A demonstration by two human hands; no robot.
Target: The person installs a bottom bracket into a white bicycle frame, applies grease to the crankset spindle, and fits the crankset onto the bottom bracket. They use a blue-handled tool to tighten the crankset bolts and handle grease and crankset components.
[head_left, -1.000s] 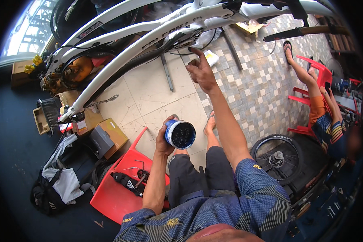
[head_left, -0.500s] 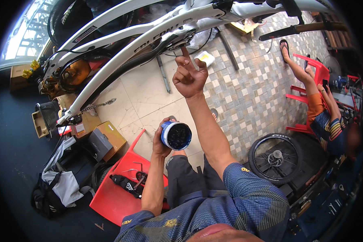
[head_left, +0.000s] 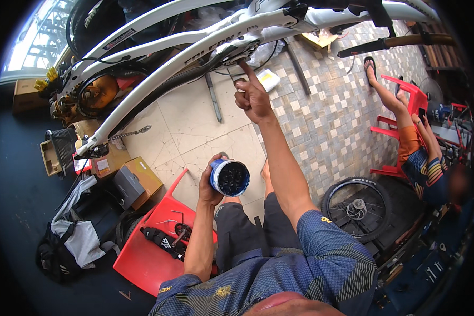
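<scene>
My left hand (head_left: 209, 187) is wrapped round a blue tub of grease (head_left: 233, 178) with a white rim; dark, glossy grease shows inside it. My right hand (head_left: 255, 100) reaches up to the underside of a white bicycle frame (head_left: 216, 52). Its index finger is stretched out, with the tip at the bottom bracket area, and the other fingers are loosely curled around nothing. The fingertip looks dark and its exact contact is partly hidden by the frame.
A red chair (head_left: 142, 263) at my left bears a crankset (head_left: 183, 231) and hex keys. Cardboard boxes (head_left: 145, 179) and a bag (head_left: 63, 253) lie farther left. At right are a bicycle wheel (head_left: 356, 209) and a seated person (head_left: 421, 152). A stand leg (head_left: 214, 97) rises beneath the frame.
My right hand has shifted slightly to the right and turned, its index finger still raised at the frame. My left hand keeps the tub in nearly the same place.
</scene>
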